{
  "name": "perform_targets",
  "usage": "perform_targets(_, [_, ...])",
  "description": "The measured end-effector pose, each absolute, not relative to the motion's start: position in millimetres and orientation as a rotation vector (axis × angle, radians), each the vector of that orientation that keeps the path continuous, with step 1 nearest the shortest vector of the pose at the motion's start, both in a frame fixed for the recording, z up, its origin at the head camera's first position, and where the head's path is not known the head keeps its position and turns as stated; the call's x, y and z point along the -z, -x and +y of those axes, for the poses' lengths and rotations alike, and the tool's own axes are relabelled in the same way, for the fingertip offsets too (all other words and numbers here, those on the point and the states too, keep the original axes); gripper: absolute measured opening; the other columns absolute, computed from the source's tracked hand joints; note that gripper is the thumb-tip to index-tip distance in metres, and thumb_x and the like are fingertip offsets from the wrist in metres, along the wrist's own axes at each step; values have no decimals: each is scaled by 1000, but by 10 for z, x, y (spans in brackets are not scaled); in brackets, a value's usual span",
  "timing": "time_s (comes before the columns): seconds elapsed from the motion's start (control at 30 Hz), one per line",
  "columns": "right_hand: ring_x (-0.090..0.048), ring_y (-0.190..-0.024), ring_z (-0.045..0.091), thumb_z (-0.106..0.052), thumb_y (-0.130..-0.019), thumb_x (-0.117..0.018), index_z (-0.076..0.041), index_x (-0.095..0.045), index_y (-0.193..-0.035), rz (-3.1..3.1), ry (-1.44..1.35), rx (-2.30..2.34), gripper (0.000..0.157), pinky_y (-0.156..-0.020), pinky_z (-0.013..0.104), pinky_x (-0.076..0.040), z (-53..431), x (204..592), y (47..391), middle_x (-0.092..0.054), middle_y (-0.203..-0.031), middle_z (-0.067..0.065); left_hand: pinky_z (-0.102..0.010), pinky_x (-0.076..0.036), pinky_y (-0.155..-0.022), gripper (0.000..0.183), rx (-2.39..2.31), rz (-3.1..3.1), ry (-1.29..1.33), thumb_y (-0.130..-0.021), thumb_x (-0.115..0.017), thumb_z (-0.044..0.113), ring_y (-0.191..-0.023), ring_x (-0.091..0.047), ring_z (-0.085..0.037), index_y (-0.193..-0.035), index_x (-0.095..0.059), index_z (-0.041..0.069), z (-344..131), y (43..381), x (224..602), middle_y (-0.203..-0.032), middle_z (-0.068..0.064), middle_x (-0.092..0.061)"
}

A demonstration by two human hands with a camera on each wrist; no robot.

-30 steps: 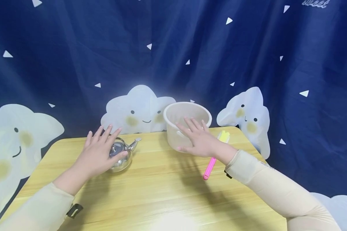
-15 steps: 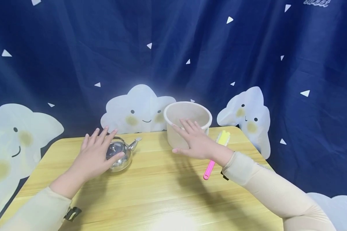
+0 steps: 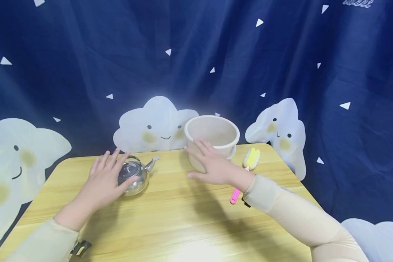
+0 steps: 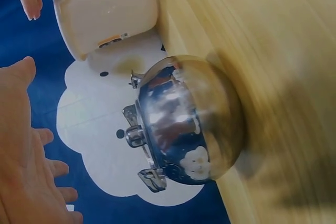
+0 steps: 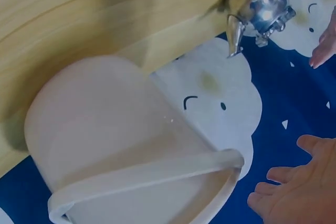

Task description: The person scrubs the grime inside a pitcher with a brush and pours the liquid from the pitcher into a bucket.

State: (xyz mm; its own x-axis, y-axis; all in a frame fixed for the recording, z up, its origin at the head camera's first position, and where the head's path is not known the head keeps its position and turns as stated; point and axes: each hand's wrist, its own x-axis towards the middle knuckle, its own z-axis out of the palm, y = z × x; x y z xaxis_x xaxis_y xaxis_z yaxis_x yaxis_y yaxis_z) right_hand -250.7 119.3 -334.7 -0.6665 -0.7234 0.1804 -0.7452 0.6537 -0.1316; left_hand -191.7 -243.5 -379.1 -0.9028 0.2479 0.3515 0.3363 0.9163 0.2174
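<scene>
My left hand (image 3: 103,182) hovers with spread fingers beside and above a shiny metal teapot (image 3: 138,183); the left wrist view shows a gap between that hand (image 4: 26,166) and the teapot (image 4: 184,124). In front of a whitish plastic bucket (image 3: 213,143) is my right hand (image 3: 214,165), its fingers extended and holding nothing. The right wrist view has the hand (image 5: 302,184) apart from the bucket (image 5: 121,119). Right of the bucket lies a cleaning brush (image 3: 251,158) with a yellow-and-white sponge head and pink handle, its middle partly hidden by my right wrist.
Everything stands on a wooden table (image 3: 170,218) with rounded far corners. Behind it hangs a dark blue curtain (image 3: 134,47) printed with smiling clouds and white triangles. The bucket stands near the table's far edge.
Both hands have drifted slightly toward the person and to the left, uncovering more of the teapot, the bucket and the brush head. The objects have stayed in place.
</scene>
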Motion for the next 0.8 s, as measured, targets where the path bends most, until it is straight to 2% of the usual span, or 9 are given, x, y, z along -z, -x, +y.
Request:
perform_targets(0.1, [-3, -153, 37, -63, -96, -52, -23, -18, -161, -2762, -1252, -281, 84, -123, 50, -12, 1136, 3381, 2513, -7, -166, 20, -68, 0, -117, 84, 412, -2761, 414, -94, -60, 57, -146, -14, -54, -159, -27, 15, -2458, 1902, 3810, -160, -28, -21])
perform_targets(0.33, [-3, -153, 36, -63, -95, -53, -19, -23, -161, -2773, -1283, -316, 84, -123, 50, -14, 1034, 3487, 2529, -2, -167, 17, -71, -9, -114, 80, 436, -2734, 418, -94, -64, 52, -143, -20, -54, -154, -34, 8, -2490, 1886, 3881, -158, -30, -26])
perform_targets(0.57, [5, -153, 29, -65, -96, -50, -22, -22, -161, -2817, -1261, -295, 83, -124, 47, -8, 953, 3553, 2531, 1, -167, 13, -72, -12, -112, 79, 447, -2713, 427, -94, -65, 50, -142, -22, -54, -153, -36, 7, -2507, 1909, 3973, -156, -30, -29])
perform_targets(0.8, [2, -154, 29, -68, -96, -47, -25, -20, -161, -2839, -1254, -263, 83, -123, 49, -9, 890, 3582, 2541, 0, -167, 13, -71, -12, -113, 77, 500, -2703, 415, -95, -63, 49, -143, -21, -54, -152, -37, 6, -2534, 1913, 4033, -156, -31, -28])
